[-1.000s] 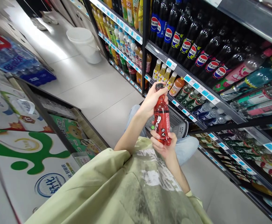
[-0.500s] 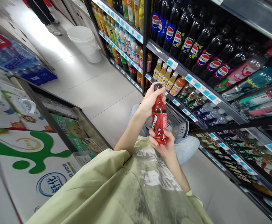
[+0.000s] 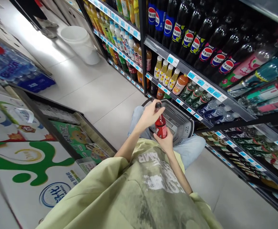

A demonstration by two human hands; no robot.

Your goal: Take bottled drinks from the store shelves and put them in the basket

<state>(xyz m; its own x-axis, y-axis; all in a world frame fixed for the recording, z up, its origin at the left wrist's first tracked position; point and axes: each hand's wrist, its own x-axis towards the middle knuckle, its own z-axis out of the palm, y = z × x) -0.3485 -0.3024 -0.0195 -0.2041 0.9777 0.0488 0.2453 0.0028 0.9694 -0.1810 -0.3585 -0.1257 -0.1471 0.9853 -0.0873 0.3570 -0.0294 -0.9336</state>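
Note:
A red drink bottle (image 3: 161,126) with a dark cap is held between my two hands, over my lap. My left hand (image 3: 149,116) is closed around its neck and cap end, with the fingertips partly hidden behind it. Around the lower end wraps my right hand (image 3: 166,141), thumb on the near side. Just beyond the bottle, a grey plastic shopping basket (image 3: 188,125) with slotted walls sits between my bent legs and the shelf.
Shelves on the right hold cola bottles (image 3: 207,52), with yellow juice bottles (image 3: 163,74) lower down. Milk cartons (image 3: 29,171) are stacked on the left. A white bucket (image 3: 78,44), wrapped water packs (image 3: 19,68) and a person's shoes (image 3: 47,27) are farther off.
Both hands have lowered the bottle and brought it nearer the basket. The bottle has turned, and less of its label shows. My view has shifted slightly.

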